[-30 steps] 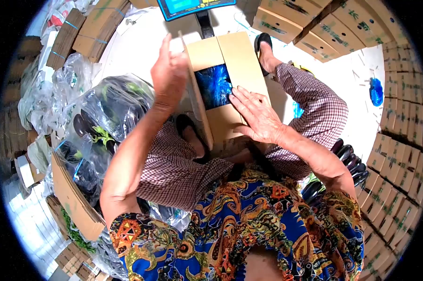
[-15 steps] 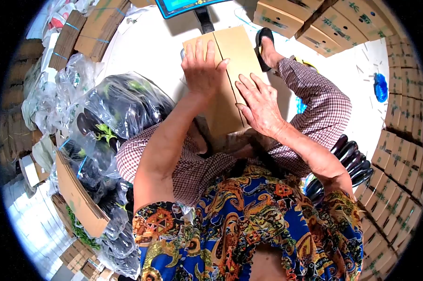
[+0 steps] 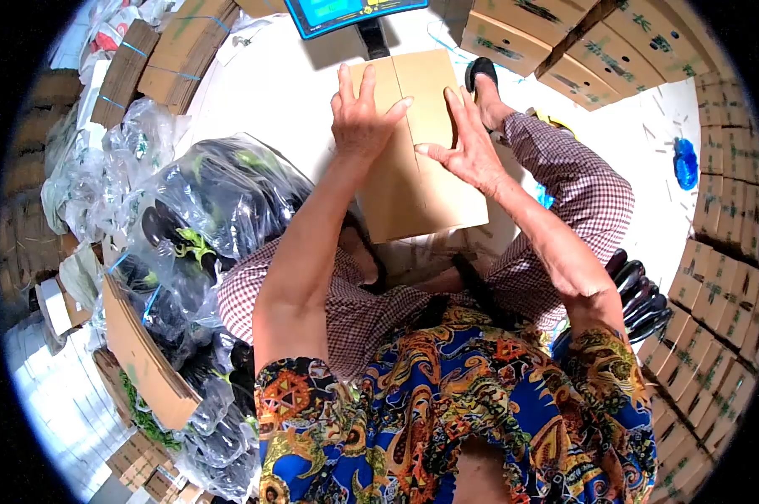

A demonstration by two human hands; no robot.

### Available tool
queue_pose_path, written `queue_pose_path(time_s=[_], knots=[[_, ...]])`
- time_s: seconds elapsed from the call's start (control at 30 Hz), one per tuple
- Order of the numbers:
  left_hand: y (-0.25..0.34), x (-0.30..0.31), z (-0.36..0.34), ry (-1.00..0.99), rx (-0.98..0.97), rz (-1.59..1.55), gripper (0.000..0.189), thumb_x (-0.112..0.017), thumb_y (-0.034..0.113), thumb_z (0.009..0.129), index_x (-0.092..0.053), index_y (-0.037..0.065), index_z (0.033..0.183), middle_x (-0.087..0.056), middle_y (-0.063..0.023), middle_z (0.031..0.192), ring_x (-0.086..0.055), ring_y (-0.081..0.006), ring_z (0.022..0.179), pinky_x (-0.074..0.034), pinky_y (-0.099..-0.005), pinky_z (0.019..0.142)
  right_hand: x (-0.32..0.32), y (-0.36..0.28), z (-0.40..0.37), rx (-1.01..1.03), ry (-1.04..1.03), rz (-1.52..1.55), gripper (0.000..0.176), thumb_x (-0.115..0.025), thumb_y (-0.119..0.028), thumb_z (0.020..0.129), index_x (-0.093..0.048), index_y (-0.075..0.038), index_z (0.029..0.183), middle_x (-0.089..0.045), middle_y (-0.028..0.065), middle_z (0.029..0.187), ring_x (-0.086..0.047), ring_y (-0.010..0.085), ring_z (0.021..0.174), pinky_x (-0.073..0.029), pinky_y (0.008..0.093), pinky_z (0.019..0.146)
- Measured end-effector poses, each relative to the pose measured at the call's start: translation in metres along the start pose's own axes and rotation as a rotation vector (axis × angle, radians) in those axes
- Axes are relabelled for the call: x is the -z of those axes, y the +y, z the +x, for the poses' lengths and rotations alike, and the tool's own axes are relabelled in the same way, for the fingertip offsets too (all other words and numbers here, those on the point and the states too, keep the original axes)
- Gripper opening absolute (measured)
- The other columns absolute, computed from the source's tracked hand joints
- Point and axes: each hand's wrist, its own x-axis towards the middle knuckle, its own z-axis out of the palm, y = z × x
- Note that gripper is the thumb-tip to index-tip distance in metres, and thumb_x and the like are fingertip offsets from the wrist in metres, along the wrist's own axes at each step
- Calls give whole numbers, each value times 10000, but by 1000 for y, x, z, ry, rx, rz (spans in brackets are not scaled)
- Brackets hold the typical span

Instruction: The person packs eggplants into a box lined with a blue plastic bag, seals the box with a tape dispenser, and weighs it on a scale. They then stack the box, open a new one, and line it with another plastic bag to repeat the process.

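A closed cardboard box point(image 3: 417, 197) lies between my knees, its two top flaps meeting along a lengthwise seam. My left hand point(image 3: 364, 119) rests on the left flap with its fingers spread and the thumb reaching across the seam. On the right side of the box is my right hand point(image 3: 472, 147), fingers apart, with the fingertips near the right edge and the thumb on the top near the seam. Just beyond the far end of the box stands a scale display point(image 3: 350, 10) on a dark post.
Clear bags of eggplants point(image 3: 232, 189) lie left of my leg, with flat cardboard bundles point(image 3: 178, 55) behind. Printed boxes point(image 3: 556, 42) stand at the upper right, more line the right side. Loose eggplants point(image 3: 644, 298) lie by my right elbow. A blue plastic item point(image 3: 686, 164) is on the floor.
The box has turned slightly, its near end shifting right, and its top seam looks more closed. My right hand has moved up toward the box's right edge.
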Motion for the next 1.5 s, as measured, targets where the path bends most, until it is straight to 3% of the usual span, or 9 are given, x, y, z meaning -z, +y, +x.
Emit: queue_pose_path(time_s=[0.27,0.47,0.6,0.7,0.77,1.03,1.1,1.3,1.5], knots=[[-31,-21,39,-109,130,-103,789,-557,650,809,-430,136,1393,-258,-270,1473,-230,-438,1366,-252,-497,1093,-5,11,60,-13,-55,1,1057,-673,-573,745,-159,-20,1485,-86,282,1517,-207,423,1390,-258,435,1125],[-30,-13,54,-310,6,136,833,-451,696,843,-281,182,1475,-186,-247,1500,-148,-439,1385,-208,-607,1053,22,16,96,-88,-344,-49,1061,-675,-558,771,-87,-64,1503,-334,274,1438,-380,363,1318,-347,391,1071],[-44,-10,71,-427,-132,40,805,-464,683,843,-327,165,1444,-240,-259,1469,-155,-464,1376,-144,-570,1090,35,13,114,-106,-562,-240,1151,-676,-572,763,56,-72,1498,-541,292,1245,-526,372,1176,-401,380,1012],[-50,-16,77,-147,-314,42,842,-568,673,778,-436,78,1360,-472,-169,1160,-437,-327,1107,-318,-474,935,54,3,132,-162,-757,-277,1237,-713,-579,718,96,-37,1482,-554,284,1231,-537,385,1158,-403,390,1000],[-54,-30,78,81,-369,48,808,-628,633,753,-512,39,1288,-524,-134,1040,-491,-303,1002,-347,-454,893,42,24,133,-3,-607,-227,1293,-757,-565,668,102,-41,1481,-550,335,1187,-564,405,1115,-426,399,978],[-32,-12,94,-269,-137,88,569,-583,566,821,-554,86,1125,-512,-131,995,-487,-328,977,-370,-458,830,71,44,110,-37,-550,111,1046,-729,-432,792,-20,-167,1514,-664,203,947,-650,290,857,-510,374,816],[-32,-14,96,-280,-131,102,528,-578,534,840,-552,107,1150,-521,-128,1016,-498,-330,989,-379,-459,844,96,86,105,-380,-480,329,860,-688,-403,836,-208,-122,1492,-684,178,915,-661,248,843,-527,349,803],[-32,-16,99,-305,-93,126,467,-593,479,858,-562,123,1158,-553,-122,1025,-515,-329,1020,-385,-467,863,161,282,-16,-804,-54,-376,472,-668,-452,781,-687,-69,1057,-685,148,1022,-653,309,957,-508,355,840],[-33,-8,100,-341,-119,93,455,-604,414,872,-565,91,1190,-572,-155,1019,-531,-348,978,-407,-444,845,129,330,-134,-945,123,-502,399,-693,-342,778,-664,-46,1045,-675,186,978,-654,313,933,-519,382,832]])
